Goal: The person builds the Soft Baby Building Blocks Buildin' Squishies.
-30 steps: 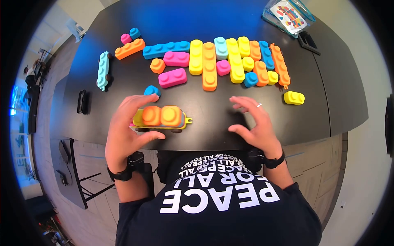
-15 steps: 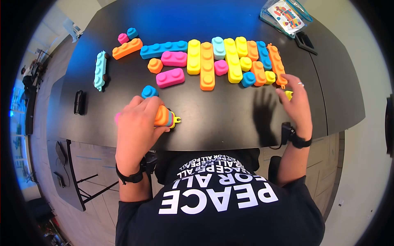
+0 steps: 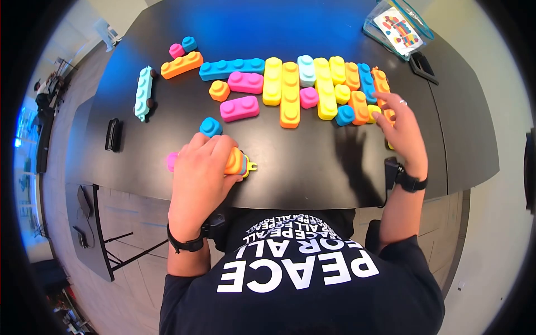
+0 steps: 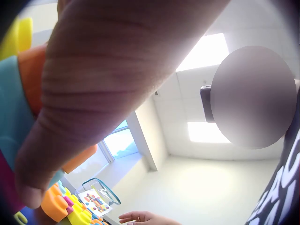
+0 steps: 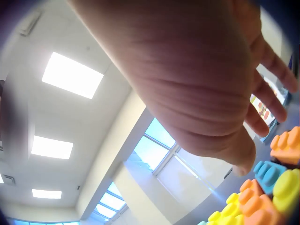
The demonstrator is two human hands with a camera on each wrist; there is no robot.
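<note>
The left hand's (image 3: 202, 170) fingers clamp the car (image 3: 236, 163) near the counter's (image 3: 301, 178) front edge. The right hand (image 3: 405, 133), fingers apart, is over the orange base (image 3: 381, 81), toward the right edge.

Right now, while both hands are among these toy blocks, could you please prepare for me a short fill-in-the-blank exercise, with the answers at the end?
1. The hand gripping the block stack is the person's ____ one.
2. The other hand is near a wheeled base coloured ____.
3. The long blue block has ____ studs on top.
4. The loose single-stud block just beyond the gripping hand is coloured ____.

Missing words: left; orange; four; blue.
</note>
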